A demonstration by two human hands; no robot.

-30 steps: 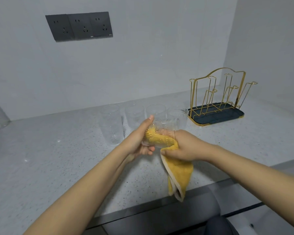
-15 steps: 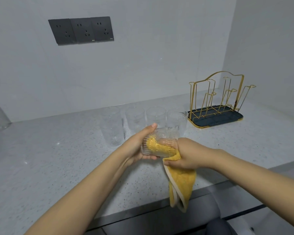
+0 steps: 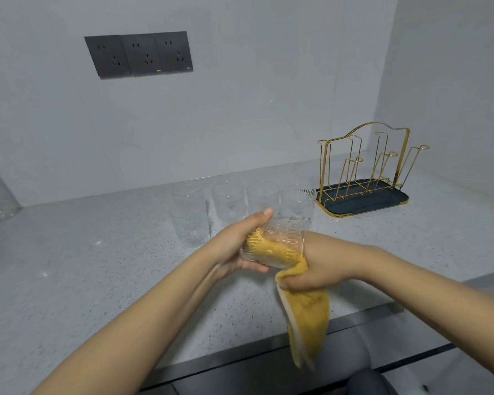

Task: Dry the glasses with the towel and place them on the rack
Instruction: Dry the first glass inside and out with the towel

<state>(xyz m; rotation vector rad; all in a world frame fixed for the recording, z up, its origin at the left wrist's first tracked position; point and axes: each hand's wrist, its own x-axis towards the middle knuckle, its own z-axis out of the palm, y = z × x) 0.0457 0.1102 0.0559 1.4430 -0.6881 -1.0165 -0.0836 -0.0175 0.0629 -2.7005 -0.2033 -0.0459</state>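
Drying inside of held glass point(image 3: 280, 240), raised over counter point(image 3: 69, 280). Our left hand point(image 3: 234, 249) wraps base; right hand point(image 3: 320, 266) clutches yellow towel point(image 3: 308, 317), wad stuffed inside. We twist glass, reach bottom, keep grip firm. Rack point(image 3: 362, 178) empty; four glasses point(image 3: 188, 215) wait behind.

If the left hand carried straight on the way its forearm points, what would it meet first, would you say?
Probably the right-most standing glass just beyond the left hand and its held glass; depth is unclear.

A dark triple wall socket point(image 3: 139, 55) sits above the left hand point(image 3: 234, 246); a speckled grey surface point(image 3: 69, 280) spreads beneath.
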